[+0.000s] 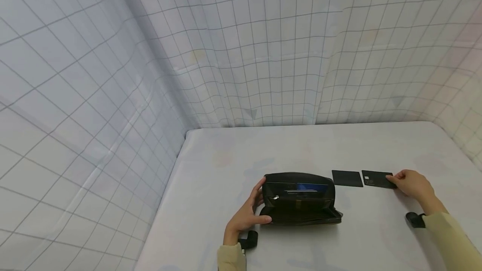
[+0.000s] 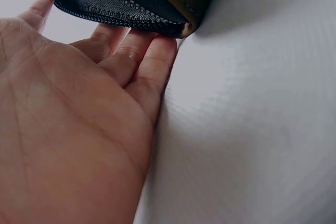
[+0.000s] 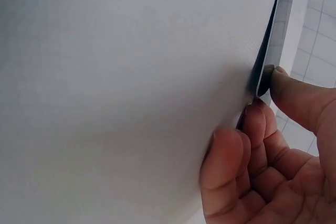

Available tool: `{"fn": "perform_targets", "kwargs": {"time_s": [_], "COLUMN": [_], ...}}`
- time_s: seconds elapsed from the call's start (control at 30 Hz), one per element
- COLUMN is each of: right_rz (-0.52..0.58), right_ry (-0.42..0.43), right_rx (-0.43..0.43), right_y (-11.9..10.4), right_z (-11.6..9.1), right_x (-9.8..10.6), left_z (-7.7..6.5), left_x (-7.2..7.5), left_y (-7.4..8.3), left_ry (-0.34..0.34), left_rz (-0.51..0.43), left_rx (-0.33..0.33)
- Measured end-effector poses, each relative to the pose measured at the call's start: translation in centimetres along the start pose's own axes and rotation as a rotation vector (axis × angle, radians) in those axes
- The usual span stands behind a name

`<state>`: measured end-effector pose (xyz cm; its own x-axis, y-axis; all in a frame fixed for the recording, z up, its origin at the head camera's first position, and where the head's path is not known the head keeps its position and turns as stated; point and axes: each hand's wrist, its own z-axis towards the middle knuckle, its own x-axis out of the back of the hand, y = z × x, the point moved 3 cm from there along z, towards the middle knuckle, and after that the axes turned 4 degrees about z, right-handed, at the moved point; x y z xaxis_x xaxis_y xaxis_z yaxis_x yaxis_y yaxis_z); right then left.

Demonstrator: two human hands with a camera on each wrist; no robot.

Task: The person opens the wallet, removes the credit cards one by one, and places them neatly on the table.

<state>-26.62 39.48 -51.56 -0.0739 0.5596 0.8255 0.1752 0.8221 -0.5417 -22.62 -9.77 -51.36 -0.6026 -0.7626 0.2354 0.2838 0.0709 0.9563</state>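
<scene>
A black zip-around wallet [image 1: 297, 217] lies open on the white table, its inside facing me, with some cards [image 1: 310, 187] in its slots. At its left end my left hand [image 1: 244, 216] holds it, thumb on the lower front corner and fingers up along the side. In the left wrist view those fingers rest against the wallet's zipped gusset [image 2: 115, 6]. To the right, my right hand [image 1: 416, 187] pinches the right end of a black VIP card [image 1: 376, 179]. Seen edge-on in the right wrist view, the card [image 3: 266, 45] sits between thumb and fingertips, slanting from the table surface.
A second black card [image 1: 347, 178] lies flat between the wallet and the VIP card. White cloth with a dark grid [image 1: 256, 62] hangs behind the table [image 1: 226, 149] and along its left side. Each wrist carries a small black device [image 1: 248, 240].
</scene>
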Motion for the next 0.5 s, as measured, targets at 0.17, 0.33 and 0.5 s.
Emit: {"fn": "perform_targets", "kwargs": {"time_s": [0.17, 0.33, 0.5], "right_rz": [0.029, 0.054, 0.065], "right_ry": [0.03, 0.059, 0.05], "right_rx": [-0.001, 0.009, -0.014], "right_y": [0.1, 0.23, 0.28], "right_z": [-0.04, 0.05, 0.28], "right_x": [-0.04, -0.17, -0.27], "left_z": [0.1, 0.09, 0.06], "left_x": [-0.04, 0.0, 0.05], "left_y": [-0.01, 0.04, 0.03], "left_ry": [0.001, -0.003, -0.004], "left_rz": [0.006, 0.008, 0.009], "left_rx": [-0.006, -0.005, -0.008]}}
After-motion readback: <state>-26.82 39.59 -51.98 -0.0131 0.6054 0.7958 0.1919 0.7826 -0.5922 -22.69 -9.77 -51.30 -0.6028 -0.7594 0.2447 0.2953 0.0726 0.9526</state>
